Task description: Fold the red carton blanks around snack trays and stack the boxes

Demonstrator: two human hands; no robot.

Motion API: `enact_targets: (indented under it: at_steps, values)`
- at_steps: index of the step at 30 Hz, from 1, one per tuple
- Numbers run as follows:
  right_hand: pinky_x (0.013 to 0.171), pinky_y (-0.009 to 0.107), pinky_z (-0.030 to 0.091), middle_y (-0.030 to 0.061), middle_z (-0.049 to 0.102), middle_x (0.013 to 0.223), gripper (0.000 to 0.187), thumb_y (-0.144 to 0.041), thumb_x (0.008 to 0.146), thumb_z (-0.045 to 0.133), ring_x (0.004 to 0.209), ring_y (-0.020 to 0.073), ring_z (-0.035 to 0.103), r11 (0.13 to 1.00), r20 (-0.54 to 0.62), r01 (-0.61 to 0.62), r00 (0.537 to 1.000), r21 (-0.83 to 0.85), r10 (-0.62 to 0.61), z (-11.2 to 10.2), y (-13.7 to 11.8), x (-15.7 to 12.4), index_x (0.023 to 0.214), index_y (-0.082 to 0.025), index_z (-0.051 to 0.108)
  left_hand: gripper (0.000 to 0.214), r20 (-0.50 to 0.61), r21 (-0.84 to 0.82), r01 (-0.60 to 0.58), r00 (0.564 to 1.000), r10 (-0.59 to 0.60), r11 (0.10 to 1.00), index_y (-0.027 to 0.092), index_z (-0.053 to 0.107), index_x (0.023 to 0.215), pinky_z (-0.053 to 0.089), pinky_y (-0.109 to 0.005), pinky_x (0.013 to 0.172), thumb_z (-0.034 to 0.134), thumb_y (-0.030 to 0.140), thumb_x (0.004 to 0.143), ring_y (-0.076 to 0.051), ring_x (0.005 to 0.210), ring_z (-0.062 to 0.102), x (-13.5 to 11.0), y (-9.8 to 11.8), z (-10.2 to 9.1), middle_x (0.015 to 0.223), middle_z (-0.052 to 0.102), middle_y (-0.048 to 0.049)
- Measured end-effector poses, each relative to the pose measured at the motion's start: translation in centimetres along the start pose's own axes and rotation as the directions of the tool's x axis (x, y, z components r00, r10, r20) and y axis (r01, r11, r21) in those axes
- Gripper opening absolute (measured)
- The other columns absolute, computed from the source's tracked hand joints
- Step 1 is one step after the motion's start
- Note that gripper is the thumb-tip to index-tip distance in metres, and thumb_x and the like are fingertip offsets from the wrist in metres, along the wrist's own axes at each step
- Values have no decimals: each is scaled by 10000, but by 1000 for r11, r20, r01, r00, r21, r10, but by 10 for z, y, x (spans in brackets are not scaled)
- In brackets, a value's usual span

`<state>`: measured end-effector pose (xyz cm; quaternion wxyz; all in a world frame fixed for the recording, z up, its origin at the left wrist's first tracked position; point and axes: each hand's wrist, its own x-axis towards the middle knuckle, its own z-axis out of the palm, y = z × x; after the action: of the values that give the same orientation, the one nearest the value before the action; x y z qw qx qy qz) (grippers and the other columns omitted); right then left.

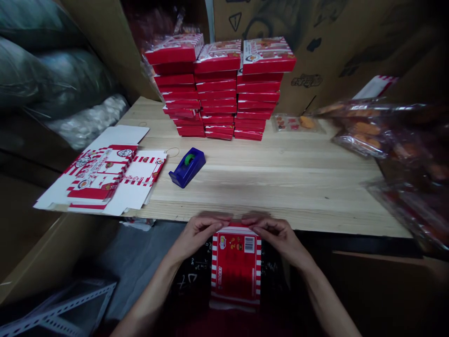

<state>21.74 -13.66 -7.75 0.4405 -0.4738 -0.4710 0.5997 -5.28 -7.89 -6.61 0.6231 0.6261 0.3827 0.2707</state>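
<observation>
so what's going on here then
A person holds a red-and-white carton in front of the table, its upper edge pinched between the left hand and the right hand. A blue tape dispenser sits on the table, with flat printed cardboard pieces to its left. Red boxes stand in three stacks towards the back, and clear plastic packets lie on the right.

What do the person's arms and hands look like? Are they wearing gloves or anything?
No gloves! The left hand and right hand are bare. The left forearm and right forearm are slim, with no sleeves, watch or bracelet showing. Behind them is dark cloth with white writing, probably the person's clothes.
</observation>
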Motion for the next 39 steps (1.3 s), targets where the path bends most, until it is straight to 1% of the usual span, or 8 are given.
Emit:
enact_targets:
  at_steps: [2, 7, 11, 20, 25, 30, 34, 39]
  values:
    - [952, 428, 582, 32, 816, 1091, 107, -390, 879, 785, 1034, 224, 751, 1000, 11, 3, 1000, 8, -4, 0, -7, 5, 836, -292, 793, 243, 40, 0, 25, 999, -25, 1000, 269, 812, 1140, 543, -447, 1028, 674, 353, 958, -282, 1153, 724, 2, 8, 0, 1233, 781, -89]
    - [969, 459, 578, 26, 791, 1205, 263, -379, 875, 777, 1095, 242, 736, 998, 137, -2, 991, -56, 10, -3, -17, 23, 1134, -337, 793, 301, 81, 61, -51, 996, 46, 997, 284, 777, 1221, 546, -463, 1013, 693, 315, 934, -296, 1149, 718, 13, 26, -6, 1257, 771, -88]
    - [859, 445, 610, 14, 833, 1042, 207, -403, 898, 746, 926, 229, 772, 998, 123, -44, 991, -48, 50, -4, -13, 32, 1085, -345, 814, 233, 37, 89, -87, 996, 84, 992, 292, 815, 1133, 546, -426, 1002, 682, 306, 942, -285, 1101, 735, 21, 31, -7, 1169, 802, -74]
    - [760, 397, 609, 15, 829, 866, 124, -386, 800, 839, 754, 196, 752, 994, 50, -111, 993, -1, 111, 1, 3, 37, 882, -294, 835, 209, 54, 68, 34, 998, -37, 997, 255, 842, 1031, 562, -322, 716, 665, 328, 948, -232, 832, 740, 25, 14, -2, 972, 829, -80]
    - [956, 476, 574, 45, 826, 1020, 159, -442, 840, 807, 991, 248, 757, 997, 35, -73, 997, -5, 74, 8, 5, 27, 897, -295, 825, 223, 46, 102, -31, 999, 27, 994, 291, 829, 1083, 565, -412, 911, 641, 283, 964, -268, 967, 753, 15, 19, 1, 1046, 823, -77]
    - [1149, 579, 435, 52, 786, 1221, 210, -502, 912, 727, 1253, 300, 664, 999, -29, -15, 999, -40, 14, 12, 9, 5, 982, -324, 812, 364, 59, 16, -59, 997, 57, 998, 333, 742, 1281, 385, -522, 1204, 639, 219, 951, -302, 1320, 629, -7, 30, 5, 1316, 743, -58]
    - [1248, 599, 293, 36, 738, 1334, 216, -463, 981, 649, 1449, 279, 503, 995, -12, 14, 1000, -102, -16, 13, 7, -8, 1090, -347, 794, 483, 67, 58, -78, 995, 74, 995, 358, 651, 1396, 334, -549, 1246, 620, 173, 951, -292, 1411, 555, -18, 34, 5, 1469, 640, -30]
    - [1257, 604, 280, 27, 707, 1388, 181, -421, 973, 676, 1479, 273, 471, 992, -3, 49, 999, -113, -50, 15, 5, -16, 1106, -363, 784, 460, 80, 96, -108, 992, 101, 989, 348, 680, 1362, 380, -538, 1228, 615, 140, 957, -293, 1398, 571, -22, 36, 7, 1455, 650, -51]
